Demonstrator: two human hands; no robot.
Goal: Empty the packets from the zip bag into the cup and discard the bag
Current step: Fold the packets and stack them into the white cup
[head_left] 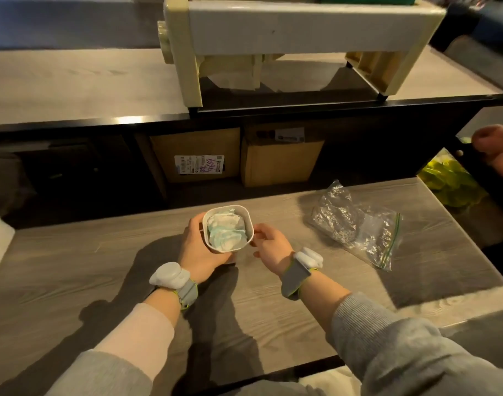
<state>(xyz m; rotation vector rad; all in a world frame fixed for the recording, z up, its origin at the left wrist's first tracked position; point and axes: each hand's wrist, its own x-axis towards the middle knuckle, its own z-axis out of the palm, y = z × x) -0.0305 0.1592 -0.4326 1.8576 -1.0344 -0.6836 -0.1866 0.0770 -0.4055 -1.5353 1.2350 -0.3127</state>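
Observation:
A white square cup (207,224) stands on the wooden table, filled with white and pale-blue packets (226,231). My left hand (197,248) wraps around the cup's left side and base. My right hand (270,245) pinches the cup's right rim with thumb and fingers. The clear zip bag (358,227) with a green zip strip lies crumpled and flat on the table to the right of the cup, apart from both hands. I cannot tell whether anything is left inside it.
The grey wood table (101,267) ends just past the bag on the right. Behind it a dark shelf holds cardboard boxes (198,155). A cream plastic rack (287,38) stands on the upper counter. Another person's hand (496,150) shows at the right edge above something yellow-green.

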